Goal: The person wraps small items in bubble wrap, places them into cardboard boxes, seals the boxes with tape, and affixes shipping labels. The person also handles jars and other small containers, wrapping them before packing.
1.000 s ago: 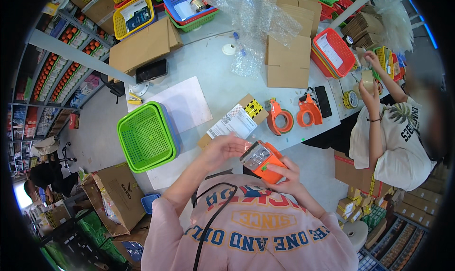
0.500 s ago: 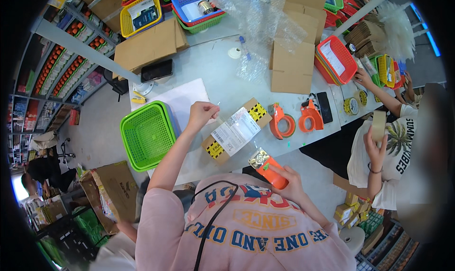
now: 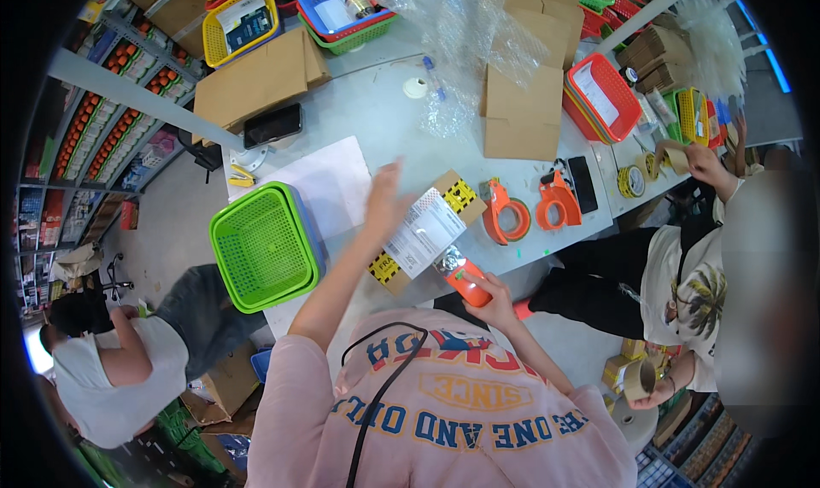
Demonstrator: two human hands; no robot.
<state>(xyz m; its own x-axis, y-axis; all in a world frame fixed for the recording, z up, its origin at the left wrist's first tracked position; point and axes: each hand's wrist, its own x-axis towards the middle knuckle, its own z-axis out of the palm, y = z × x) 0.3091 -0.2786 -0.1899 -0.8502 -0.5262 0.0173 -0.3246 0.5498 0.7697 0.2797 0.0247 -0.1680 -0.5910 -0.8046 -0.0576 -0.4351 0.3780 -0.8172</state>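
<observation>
Here's the right hand (image 3: 489, 298), wrapped firmly around an orange plastic tape dispenser (image 3: 470, 287), its shiny head pointing far and left, right up by the near right edge of the parcel! And there's the parcel, a small brown cardboard box with a white printed label and yellow-and-black tape bands (image 3: 424, 234), lying flat and slanted at the near side of the pale grey bench (image 3: 376, 95). Over on the left, the left hand (image 3: 389, 199) is a blur at the parcel's left side; whether those fingers pinch anything, I cannot tell, nor whether they touch the box.

What makes for good taping here? My call: the left hand wants to steady the parcel, so that it doesn't skate over the bench. The dispenser should travel straight and low, its strip kept taut, and a quick tilt of the wrist should give a clean cut. Then a thumb along the strip, from the middle outward, to chase out the bubbles! Watch the label; a crease there could spoil it. And mind those fingers near the dispenser's head, where a cutting edge probably sits. Plenty of elbow room, with the bright green plastic baskets (image 3: 219, 249) clear of the box to the left.
</observation>
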